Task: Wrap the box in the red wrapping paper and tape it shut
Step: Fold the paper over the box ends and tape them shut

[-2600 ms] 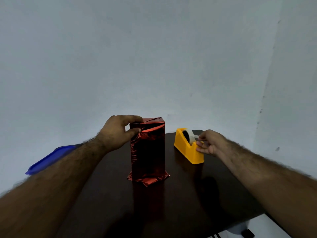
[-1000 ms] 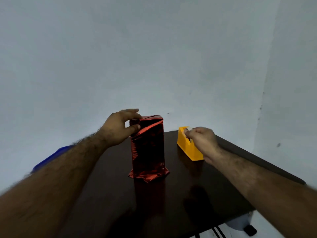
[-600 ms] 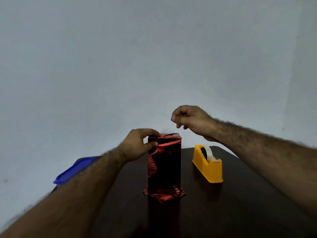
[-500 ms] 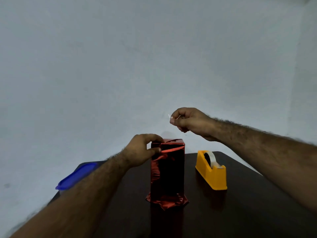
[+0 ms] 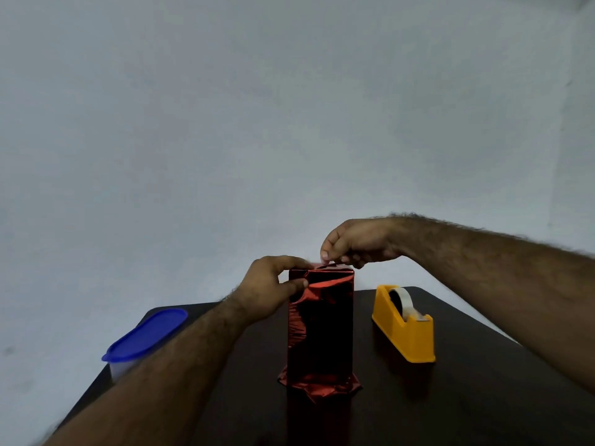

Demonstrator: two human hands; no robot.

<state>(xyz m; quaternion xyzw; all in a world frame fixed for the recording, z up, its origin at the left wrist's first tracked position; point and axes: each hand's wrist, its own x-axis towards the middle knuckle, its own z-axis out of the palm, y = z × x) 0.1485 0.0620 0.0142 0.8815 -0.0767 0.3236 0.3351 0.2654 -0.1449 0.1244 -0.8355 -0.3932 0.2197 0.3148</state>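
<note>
basically left hand [image 5: 270, 289] pinches box [image 5: 320, 326] top fold flat so right hand [image 5: 355, 244], fingers pinched (tape unclear), can seal it.

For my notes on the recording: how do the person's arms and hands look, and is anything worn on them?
Both forearms are bare and hairy, with no sleeves in view. The left hand and the right hand are bare too: no gloves, rings, watch or bracelet can be seen.

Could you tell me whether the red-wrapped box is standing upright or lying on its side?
Upright. The red-wrapped box stands on its short end on the dark table, crumpled paper flaring at its base, with the left hand steadying its top.
</note>
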